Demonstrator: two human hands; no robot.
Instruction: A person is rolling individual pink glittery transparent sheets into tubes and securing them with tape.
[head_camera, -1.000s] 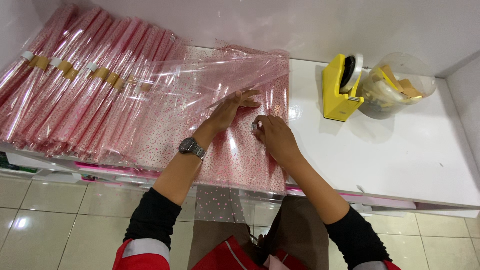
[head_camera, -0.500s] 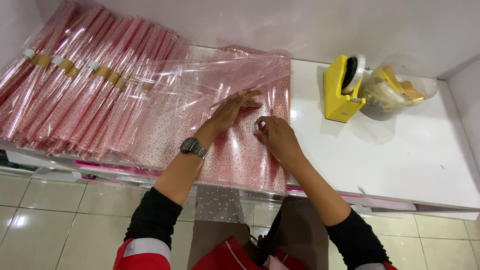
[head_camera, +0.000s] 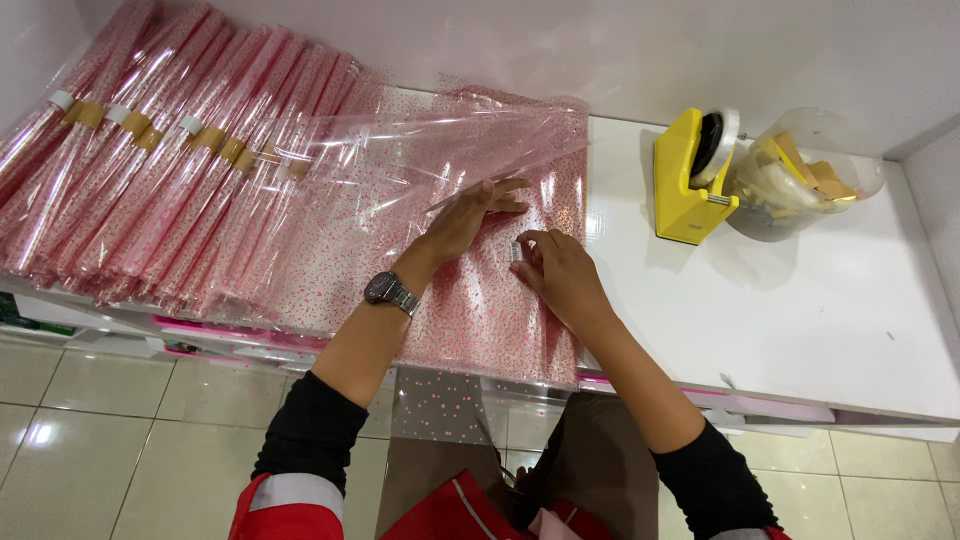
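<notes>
Left of the yellow tape dispenser (head_camera: 690, 190) on the white worktop (head_camera: 800, 310), the left hand (head_camera: 465, 215) lies open, flattening the pink dotted cellophane sheet (head_camera: 480, 310); the right hand (head_camera: 560, 275) pinches a small tape piece (head_camera: 516, 250), best pressed down smoothly.

I see bare white counter (head_camera: 800, 320) right of my right hand (head_camera: 560, 275), open up to the yellow tape dispenser (head_camera: 690, 180) and clear jar (head_camera: 800, 175) at the back. Leftward, rolled pink cellophane sleeves (head_camera: 150, 160) block my left hand (head_camera: 465, 215).
</notes>
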